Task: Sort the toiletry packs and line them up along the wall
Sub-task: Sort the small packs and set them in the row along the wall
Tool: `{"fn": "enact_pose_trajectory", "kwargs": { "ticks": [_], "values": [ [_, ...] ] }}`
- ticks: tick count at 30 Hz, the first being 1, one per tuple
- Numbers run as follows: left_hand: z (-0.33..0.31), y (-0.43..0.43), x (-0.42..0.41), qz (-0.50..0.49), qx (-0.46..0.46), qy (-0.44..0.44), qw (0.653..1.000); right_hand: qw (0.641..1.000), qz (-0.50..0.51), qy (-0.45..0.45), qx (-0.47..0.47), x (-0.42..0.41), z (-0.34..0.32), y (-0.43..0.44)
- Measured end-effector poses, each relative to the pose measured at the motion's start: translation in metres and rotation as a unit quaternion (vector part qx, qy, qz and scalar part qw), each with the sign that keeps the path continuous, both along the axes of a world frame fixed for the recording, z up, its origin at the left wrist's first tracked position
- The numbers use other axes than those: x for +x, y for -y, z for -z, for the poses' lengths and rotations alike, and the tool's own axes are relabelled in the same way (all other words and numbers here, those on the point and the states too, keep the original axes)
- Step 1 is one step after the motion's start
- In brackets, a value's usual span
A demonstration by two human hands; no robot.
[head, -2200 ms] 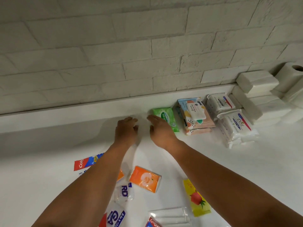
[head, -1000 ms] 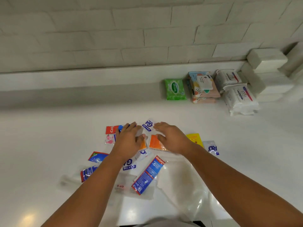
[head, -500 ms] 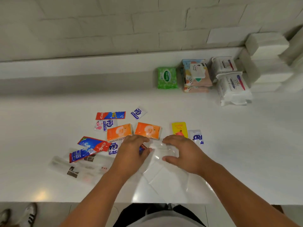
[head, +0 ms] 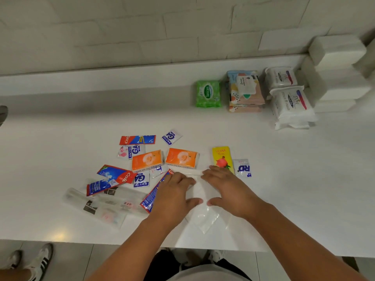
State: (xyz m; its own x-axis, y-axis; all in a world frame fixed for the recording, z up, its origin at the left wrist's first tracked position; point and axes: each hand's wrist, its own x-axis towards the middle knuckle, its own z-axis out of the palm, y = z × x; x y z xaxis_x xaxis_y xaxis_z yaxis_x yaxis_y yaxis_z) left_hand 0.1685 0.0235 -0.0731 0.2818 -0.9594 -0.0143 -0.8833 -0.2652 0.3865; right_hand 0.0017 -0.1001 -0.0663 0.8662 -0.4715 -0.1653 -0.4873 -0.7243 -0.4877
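My left hand (head: 174, 197) and my right hand (head: 225, 191) lie side by side, fingers fairly straight, pressing on a clear plastic pack (head: 205, 220) near the counter's front edge. Just beyond my fingers lie two orange tissue packs (head: 147, 160) (head: 181, 158), a yellow rose pack (head: 222, 158) and an RD sachet (head: 243, 168). Red-and-blue toothpaste sachets (head: 138, 139) (head: 116, 175) and GA sachets (head: 171, 136) are scattered to the left. Against the wall ledge stand a green Sanicare pack (head: 208, 94), stacked pastel wipes packs (head: 245, 90) and white Dove packs (head: 290, 102).
White tissue blocks (head: 336, 51) are stacked in the far right corner. Clear wrapped packs (head: 105, 203) lie at the front left of the white counter (head: 60, 128). Another person's shoes (head: 38, 260) are on the floor at the lower left.
My hands came back from the green pack at the wall to the loose pile near the front edge. They now press on the clear plastic pack.
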Motion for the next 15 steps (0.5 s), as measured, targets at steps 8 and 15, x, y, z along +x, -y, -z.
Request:
{"fn": "enact_pose_trajectory", "kwargs": {
  "ticks": [8,15],
  "values": [
    [0.007,0.021,0.016,0.018,-0.048,0.010,0.999,0.998,0.055,0.008,-0.003,0.011,-0.004,0.003],
    [-0.013,0.061,0.077,0.023,0.028,0.081,0.996,0.990,0.138,0.039,-0.014,0.041,-0.013,-0.001]
  ]
}}
